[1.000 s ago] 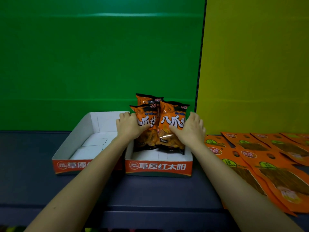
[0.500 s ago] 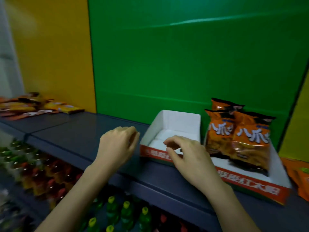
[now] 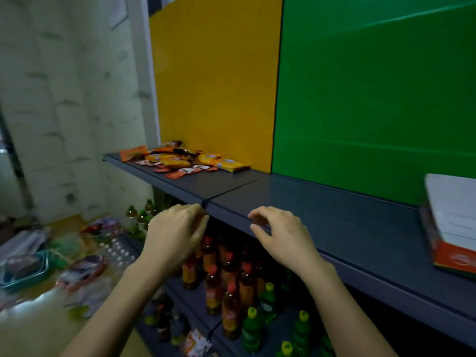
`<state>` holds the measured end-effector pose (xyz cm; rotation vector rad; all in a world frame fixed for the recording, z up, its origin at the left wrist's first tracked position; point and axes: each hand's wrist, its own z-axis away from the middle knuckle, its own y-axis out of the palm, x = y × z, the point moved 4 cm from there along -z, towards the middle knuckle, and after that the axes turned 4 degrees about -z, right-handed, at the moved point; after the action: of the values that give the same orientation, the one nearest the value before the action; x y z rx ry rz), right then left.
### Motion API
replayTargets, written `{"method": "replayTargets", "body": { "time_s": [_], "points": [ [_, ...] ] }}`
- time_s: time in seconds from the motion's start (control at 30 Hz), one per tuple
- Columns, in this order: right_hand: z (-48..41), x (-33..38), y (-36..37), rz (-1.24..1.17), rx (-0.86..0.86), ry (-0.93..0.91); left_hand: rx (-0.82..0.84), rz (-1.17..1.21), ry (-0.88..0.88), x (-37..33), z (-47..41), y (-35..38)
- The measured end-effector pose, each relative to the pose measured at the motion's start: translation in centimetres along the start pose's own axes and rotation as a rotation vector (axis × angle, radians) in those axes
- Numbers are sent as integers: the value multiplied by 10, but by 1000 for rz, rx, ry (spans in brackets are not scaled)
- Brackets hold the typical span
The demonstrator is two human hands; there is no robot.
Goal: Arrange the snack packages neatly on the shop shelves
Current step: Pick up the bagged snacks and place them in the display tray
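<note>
Two bare hands hang empty over the front lip of the upper shelf (image 3: pixel 322 202): the left hand (image 3: pixel 175 230) loosely curled with its fingers drawn together on nothing, the right hand (image 3: pixel 280 233) half open with thumb and fingers apart, also on nothing. A loose heap of snack packages (image 3: pixel 185 159) lies at the far left end of this shelf, against the yellow back panel (image 3: pixel 216 81); from both hands it lies up and to the left, well apart, and the left hand is the nearer. Most packs lie flat with their long axes running roughly along the shelf, overlapping without order; small red sachets (image 3: pixel 180 172) are scattered at the heap's front edge. Between hands and heap the shelf board is bare. At the right margin a white cardboard display tray (image 3: pixel 453 228) with an orange front stands on the same shelf before the green panel (image 3: pixel 373 99); its contents are cut off from view. Below, the lower shelf carries upright bottles (image 3: pixel 229 284). Judged from this layout, the coming reach goes leftward to the heap, the left hand leading.
</note>
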<state>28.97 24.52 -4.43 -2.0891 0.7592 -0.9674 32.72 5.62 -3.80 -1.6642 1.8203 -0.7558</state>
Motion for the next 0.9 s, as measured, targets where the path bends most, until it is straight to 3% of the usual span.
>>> {"method": "replayTargets", "body": {
  "time_s": [0.37, 0.7, 0.9],
  "points": [
    [-146, 82, 115, -27, 64, -21, -8, -12, -132, 172, -47, 43],
    [-307, 84, 215, -25, 10, 43, 16, 53, -156, 298, -131, 154],
    [-413, 71, 233, 31, -96, 91, 29, 80, -99, 365, -210, 205]
  ]
}}
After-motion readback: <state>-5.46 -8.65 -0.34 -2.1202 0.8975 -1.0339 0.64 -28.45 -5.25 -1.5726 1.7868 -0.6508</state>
